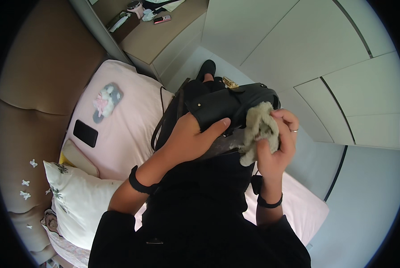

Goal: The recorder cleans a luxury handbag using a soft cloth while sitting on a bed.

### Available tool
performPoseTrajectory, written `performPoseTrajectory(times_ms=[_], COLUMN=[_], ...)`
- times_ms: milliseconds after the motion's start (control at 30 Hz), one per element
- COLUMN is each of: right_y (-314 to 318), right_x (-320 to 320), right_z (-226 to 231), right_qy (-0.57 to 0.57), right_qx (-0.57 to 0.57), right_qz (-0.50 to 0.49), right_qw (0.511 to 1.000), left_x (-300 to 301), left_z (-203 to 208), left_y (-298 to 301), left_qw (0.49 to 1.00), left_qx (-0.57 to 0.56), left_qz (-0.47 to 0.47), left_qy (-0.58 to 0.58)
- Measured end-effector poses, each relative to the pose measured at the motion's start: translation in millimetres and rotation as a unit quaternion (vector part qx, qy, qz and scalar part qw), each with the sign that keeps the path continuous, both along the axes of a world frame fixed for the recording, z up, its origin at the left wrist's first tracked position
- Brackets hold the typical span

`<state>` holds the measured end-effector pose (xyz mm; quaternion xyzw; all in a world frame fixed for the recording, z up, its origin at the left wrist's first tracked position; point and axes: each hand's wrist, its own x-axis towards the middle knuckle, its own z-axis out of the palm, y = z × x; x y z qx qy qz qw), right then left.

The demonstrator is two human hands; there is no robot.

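A black leather handbag [220, 105] with a gold-coloured clasp [230, 82] lies across my lap. My left hand [193, 134] grips its near left side, the thumb along the leather and the other fingers hidden behind the bag. Bunched in my right hand [278, 147] is a pale beige-green cloth [260, 127], pinched between thumb and fingers. The cloth rests against the bag's right end. Between the two hands, something clear like plastic film [222, 145] shows under the bag; its kind I cannot make out.
Left of me, a pink-sheeted bed [133, 120] bears a grey-and-white plush toy [108, 100], a black phone [85, 133] and a white pillow [81, 201]. Ahead stands a wooden-topped cabinet [164, 35] with a small red phone [162, 19]. White wardrobe doors [271, 44] rise at the right.
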<state>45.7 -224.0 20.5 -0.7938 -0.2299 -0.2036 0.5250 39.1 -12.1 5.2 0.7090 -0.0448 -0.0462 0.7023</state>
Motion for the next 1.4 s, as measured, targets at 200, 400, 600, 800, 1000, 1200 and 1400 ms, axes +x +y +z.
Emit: performPoseTrajectory(times_ms=[200, 400, 600, 800, 1000, 1200, 1400], right_y=[40.9, 22.4, -22.4, -13.0, 5.5, -6.1, -5.8], right_x=[-14.2, -16.2, -27.8, -15.7, 15.8, 8.8, -1.3], right_z=[-17.1, -16.1, -1.9, 52.3, 64.2, 92.4, 86.0], right_qy=[-0.001, 0.056, 0.126, -0.033, -0.083, -0.038, -0.055], right_qx=[-0.087, -0.069, 0.127, 0.006, -0.335, -0.464, -0.533], right_qz=[-0.076, -0.017, -0.143, -0.020, 0.102, 0.105, 0.056], right_qw=[0.993, 0.996, 0.973, 0.999, 0.933, 0.879, 0.842], left_x=[2.5, 4.2, 4.8, -4.0, -3.7, -5.6, -1.8], left_z=[-1.2, -0.1, 7.1, 12.3, -1.8, 7.6, 8.0], left_y=[-5.3, -4.2, 0.8, -9.3, -7.9, -14.2, -19.1], left_qw=[0.994, 0.999, 0.995, 0.981, 0.975, 0.968, 0.952], left_qx=[-0.080, -0.038, 0.076, 0.145, 0.142, 0.168, 0.219], left_qz=[0.037, 0.008, -0.055, -0.062, -0.034, -0.055, -0.103], left_qy=[0.057, 0.030, -0.028, -0.117, -0.168, -0.180, -0.187])
